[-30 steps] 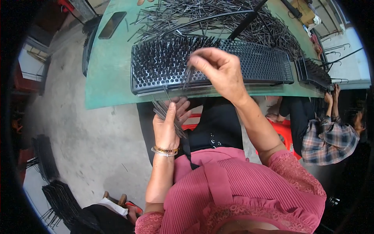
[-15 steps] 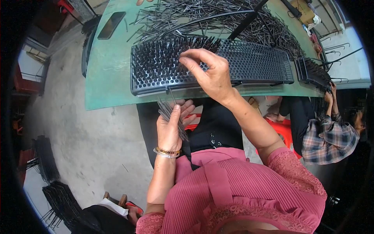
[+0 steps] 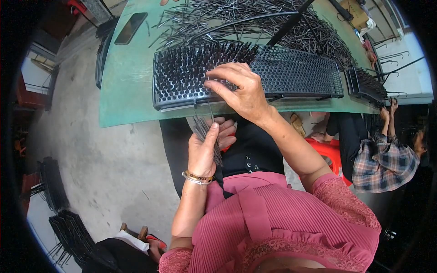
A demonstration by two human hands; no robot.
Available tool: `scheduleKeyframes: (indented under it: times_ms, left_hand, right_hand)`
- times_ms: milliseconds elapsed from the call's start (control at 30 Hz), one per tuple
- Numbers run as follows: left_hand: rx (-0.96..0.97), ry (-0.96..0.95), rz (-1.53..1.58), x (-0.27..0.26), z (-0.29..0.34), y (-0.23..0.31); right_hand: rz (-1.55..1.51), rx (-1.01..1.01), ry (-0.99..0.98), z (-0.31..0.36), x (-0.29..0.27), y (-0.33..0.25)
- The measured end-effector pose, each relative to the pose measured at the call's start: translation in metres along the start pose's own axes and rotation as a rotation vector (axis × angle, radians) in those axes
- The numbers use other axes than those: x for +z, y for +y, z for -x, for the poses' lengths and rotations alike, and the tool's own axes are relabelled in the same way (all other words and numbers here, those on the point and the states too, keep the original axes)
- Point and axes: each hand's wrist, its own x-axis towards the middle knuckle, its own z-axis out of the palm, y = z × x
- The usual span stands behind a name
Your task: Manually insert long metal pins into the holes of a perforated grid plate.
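In front of me, at the table's near edge, lies a long black perforated tray (image 3: 300, 75). Thin dark rods (image 3: 182, 66) stand upright in holes over its left part; bare holes show on the right. Below the edge, my left hand (image 3: 209, 141) grips a bundle of thin grey rods (image 3: 200, 127) under its thumb, its other fingers partly spread. One rod sticks up past the rest. Over the tray's front, beside the standing rods, my right hand (image 3: 239, 88) is bent in a pinch; whatever is between thumb and fingertips is too small to make out.
A large heap of loose rods (image 3: 236, 22) covers the green table (image 3: 132, 86) behind the tray. A dark phone (image 3: 131, 28) lies at the far left. A black bar (image 3: 291, 25) crosses above the heap. At right, a person in a plaid shirt (image 3: 382, 164) works at another filled tray (image 3: 366, 86).
My right hand has shifted slightly left and down over the tray. My left hand has moved a little right with its bundle, and one rod now stands out from it.
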Motion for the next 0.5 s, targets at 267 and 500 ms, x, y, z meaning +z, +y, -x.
scheduleKeyframes:
  times_ms: [267,500]
  left_hand:
    - [0.0,-0.103,-0.068,0.009,0.006,0.01]
    - [-0.167,-0.296,-0.144,0.014,0.007,0.011]
  right_hand:
    - [-0.267,0.287,-0.158,0.003,-0.024,-0.009]
    - [-0.717,0.743,-0.676,0.03,-0.039,-0.012]
